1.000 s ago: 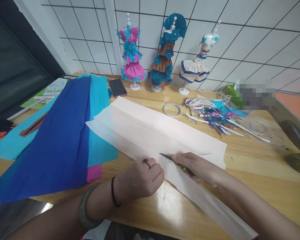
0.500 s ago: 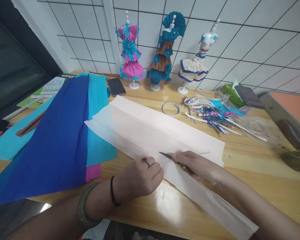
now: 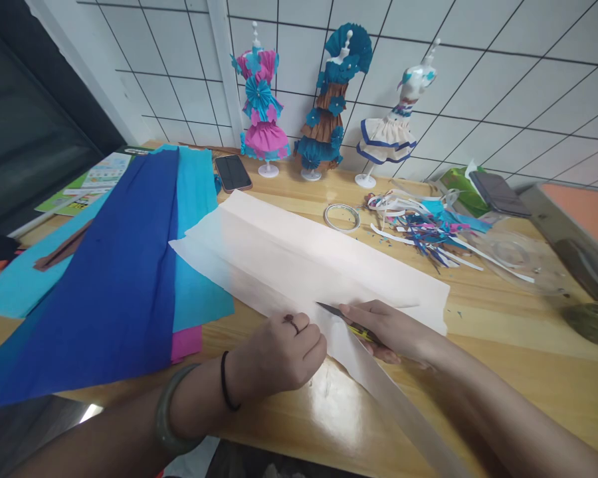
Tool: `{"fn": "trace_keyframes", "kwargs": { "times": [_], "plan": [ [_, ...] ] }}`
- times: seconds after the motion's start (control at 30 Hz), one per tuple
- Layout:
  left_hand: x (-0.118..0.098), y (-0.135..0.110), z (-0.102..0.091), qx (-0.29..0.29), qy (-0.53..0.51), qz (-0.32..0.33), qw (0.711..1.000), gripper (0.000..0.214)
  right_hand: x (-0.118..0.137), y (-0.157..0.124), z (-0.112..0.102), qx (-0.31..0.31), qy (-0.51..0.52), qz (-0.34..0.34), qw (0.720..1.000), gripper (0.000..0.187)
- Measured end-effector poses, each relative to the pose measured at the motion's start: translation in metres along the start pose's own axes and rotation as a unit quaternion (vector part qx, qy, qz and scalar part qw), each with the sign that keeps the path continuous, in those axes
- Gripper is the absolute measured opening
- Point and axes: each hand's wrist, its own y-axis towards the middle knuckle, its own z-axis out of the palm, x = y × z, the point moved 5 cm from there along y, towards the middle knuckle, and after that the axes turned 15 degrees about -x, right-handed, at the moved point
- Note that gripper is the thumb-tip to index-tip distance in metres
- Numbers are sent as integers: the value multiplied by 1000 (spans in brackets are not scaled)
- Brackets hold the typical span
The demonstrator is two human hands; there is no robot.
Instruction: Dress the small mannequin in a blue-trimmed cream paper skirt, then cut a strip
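A long sheet of white crepe-like paper (image 3: 289,245) lies slantwise over the table. My left hand (image 3: 284,352), with a ring and a bracelet, is closed on its near edge. In my right hand (image 3: 383,328) is a utility knife (image 3: 361,330) with a yellow-and-black handle. Its dark pointed blade lies at the paper, pointing left, just above my left fingers. From beside the blade, a loose white paper strip (image 3: 389,392) slopes down to the lower right, past the table edge. My right fingers partly hide the knife handle.
Blue and turquoise paper sheets (image 3: 124,285) spread over the left side. Behind stand a phone (image 3: 233,173), three small dressed mannequins (image 3: 323,113) and a tape roll (image 3: 341,217). Paper scraps (image 3: 428,226) lie at right, near a grey box with an orange top (image 3: 588,219).
The loose paper strip at the lower right has swung left and now looks narrower, away from my right forearm. Both hands and the knife stay almost in place.
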Motion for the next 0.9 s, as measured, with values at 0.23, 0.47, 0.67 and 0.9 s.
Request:
{"fn": "trace_keyframes", "kwargs": {
  "times": [0.23,0.47,0.67,0.9],
  "plan": [
    [0,0,0,5,-9,-7,1000,9,0,2,-2,-15,-22,0,1000,50],
    [0,-1,1,4,-5,0,1000,10,-1,3,-1,-17,-19,6,1000,52],
    [-1,-1,2,11,-11,-2,1000,11,-2,4,-1,-16,-18,13,1000,50],
    [0,-1,-1,1,-11,-3,1000,9,-2,4,0,-21,-17,17,999,48]
  ]
}}
